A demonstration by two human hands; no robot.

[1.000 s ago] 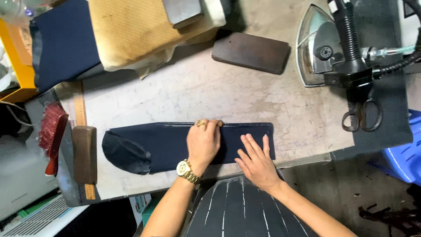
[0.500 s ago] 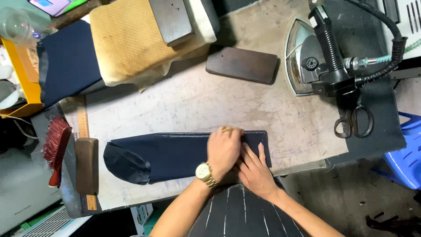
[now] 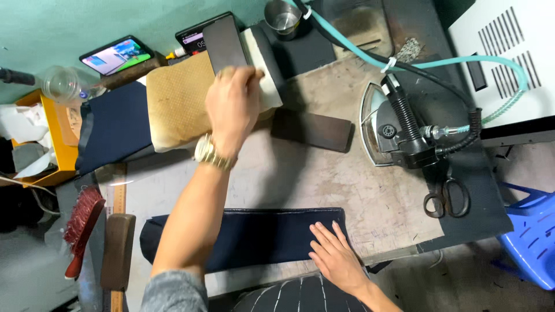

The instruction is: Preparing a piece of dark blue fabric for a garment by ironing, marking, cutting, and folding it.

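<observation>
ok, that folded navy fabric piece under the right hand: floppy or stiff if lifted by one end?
Probably floppy: the navy fabric piece lies flat and thin on the table, so it would likely droop. It looks light. The right hand presses flat on it, which suggests it may slide on the table otherwise.

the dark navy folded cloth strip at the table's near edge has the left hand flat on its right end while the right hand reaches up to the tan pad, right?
The hands are swapped. In the head view the right hand lies flat on the right end of the dark navy folded cloth strip, while the left hand reaches up to the tan padded pressing cushion.
</observation>
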